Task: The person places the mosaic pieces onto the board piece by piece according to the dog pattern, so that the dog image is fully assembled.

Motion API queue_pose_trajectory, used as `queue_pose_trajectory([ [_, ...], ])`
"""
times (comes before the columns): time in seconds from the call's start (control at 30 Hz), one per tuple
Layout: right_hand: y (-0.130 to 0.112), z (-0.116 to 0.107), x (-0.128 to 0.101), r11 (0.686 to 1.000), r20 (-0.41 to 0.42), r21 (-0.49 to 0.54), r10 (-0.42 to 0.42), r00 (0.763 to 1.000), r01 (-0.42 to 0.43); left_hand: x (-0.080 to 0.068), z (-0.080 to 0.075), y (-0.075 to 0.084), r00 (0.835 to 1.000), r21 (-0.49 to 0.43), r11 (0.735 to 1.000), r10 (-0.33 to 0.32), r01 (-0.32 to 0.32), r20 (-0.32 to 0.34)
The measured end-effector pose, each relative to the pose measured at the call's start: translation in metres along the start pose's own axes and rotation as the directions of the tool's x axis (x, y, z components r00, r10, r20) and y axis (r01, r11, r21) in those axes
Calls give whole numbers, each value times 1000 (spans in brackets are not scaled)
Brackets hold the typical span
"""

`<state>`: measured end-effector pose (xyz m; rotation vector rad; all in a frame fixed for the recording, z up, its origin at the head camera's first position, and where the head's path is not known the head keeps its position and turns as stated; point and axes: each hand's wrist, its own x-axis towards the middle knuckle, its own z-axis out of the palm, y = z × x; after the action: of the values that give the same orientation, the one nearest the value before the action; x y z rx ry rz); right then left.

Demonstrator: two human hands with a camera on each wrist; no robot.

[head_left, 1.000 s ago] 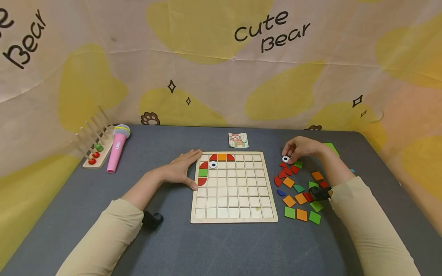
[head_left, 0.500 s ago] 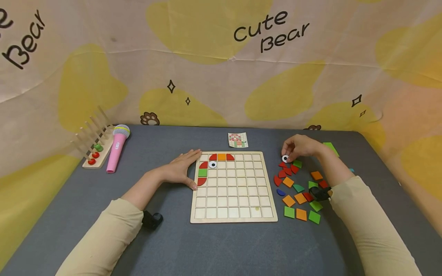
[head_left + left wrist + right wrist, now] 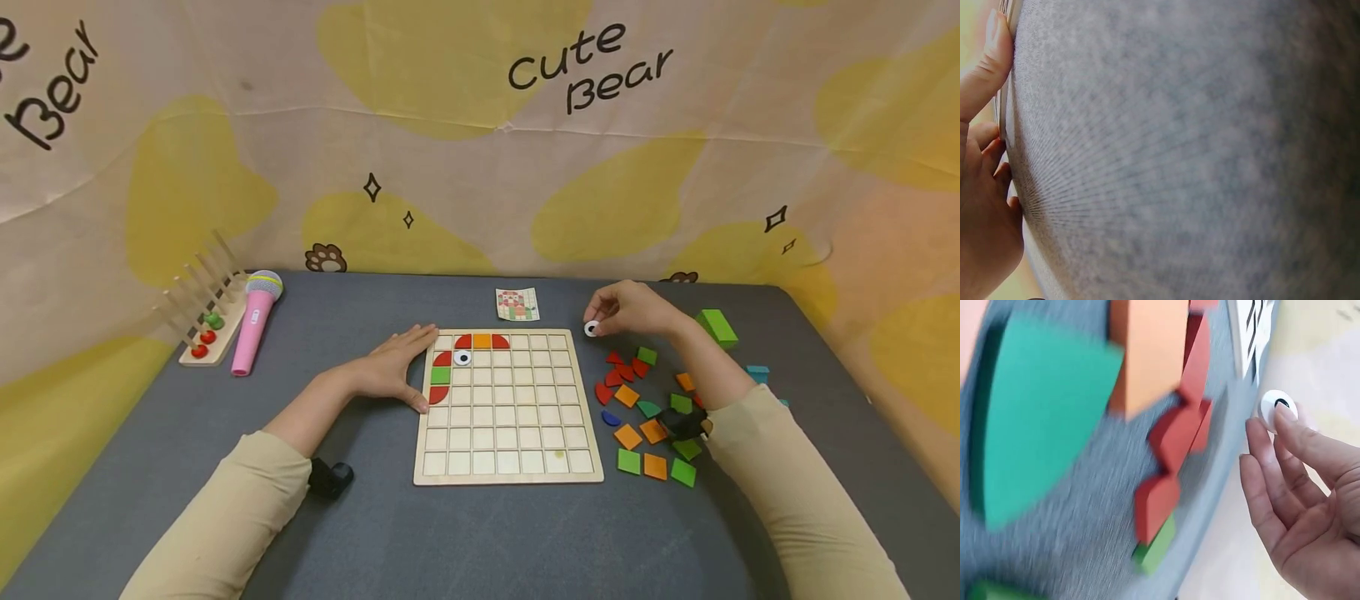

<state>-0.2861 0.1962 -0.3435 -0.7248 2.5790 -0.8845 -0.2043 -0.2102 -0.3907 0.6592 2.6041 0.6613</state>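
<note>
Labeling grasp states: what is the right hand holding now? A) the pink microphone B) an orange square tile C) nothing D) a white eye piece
D: the right hand pinches a white round eye piece at its fingertips, lifted above the table just off the top right corner of the wooden grid board; the right wrist view shows the same piece between thumb and fingers.

Grey table (image 3: 480, 542), bear-print backdrop (image 3: 480, 150)
</note>
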Motion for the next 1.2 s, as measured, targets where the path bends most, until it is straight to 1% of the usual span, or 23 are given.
queue_pose_trajectory([
  [0.23, -24, 19, 12, 999, -29, -18, -38, 999, 37, 0, -1, -1, 1000, -5, 1000, 13, -13, 1],
  [0.33, -33, 26, 16, 997, -30, -28, -69, 997, 68, 0, -1, -1, 1000, -10, 1000, 14, -14, 3],
  [0.47, -44, 34, 21, 996, -19, -13, -84, 996, 83, 0, 0, -1, 1000, -13, 1000, 12, -12, 2],
  [0.87, -67, 56, 34, 995, 11, 33, -96, 995, 95, 1, 0, -1, 1000, -11, 1000, 10, -10, 6],
  [1.2, -87, 73, 40, 996, 18, -28, -85, 996, 86, 0, 0, -1, 1000, -8, 1000, 16, -16, 0],
])
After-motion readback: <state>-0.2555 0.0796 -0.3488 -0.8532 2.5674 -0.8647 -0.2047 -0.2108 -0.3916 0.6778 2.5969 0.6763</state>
